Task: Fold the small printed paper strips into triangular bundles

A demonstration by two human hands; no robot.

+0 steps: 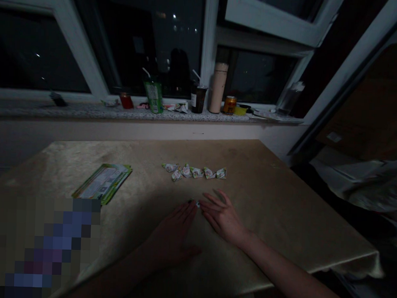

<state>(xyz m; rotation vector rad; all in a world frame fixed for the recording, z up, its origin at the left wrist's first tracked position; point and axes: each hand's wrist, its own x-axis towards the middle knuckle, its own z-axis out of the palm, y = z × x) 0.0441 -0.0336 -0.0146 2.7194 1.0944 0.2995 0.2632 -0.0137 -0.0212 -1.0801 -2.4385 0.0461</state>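
Note:
My left hand (179, 226) lies low over the table, fingers stretched out and thumb apart. My right hand (224, 215) comes in from the other side with its fingers spread. Between the fingertips of both hands sits a small pale piece (198, 204), mostly covered; its kind cannot be made out. Beyond the hands, several small folded wrapper packets (197, 172), white with green, lie in an uneven row. To the left is a flat stack of green printed packaging sheets (102, 182).
A shiny beige cloth covers the table (250, 168). Behind it, the window sill (173, 116) holds a green drink pouch (154, 96), a dark cup with a straw (198, 99), a tall pink flask (218, 88) and an orange can (230, 105). The lower left is blurred out.

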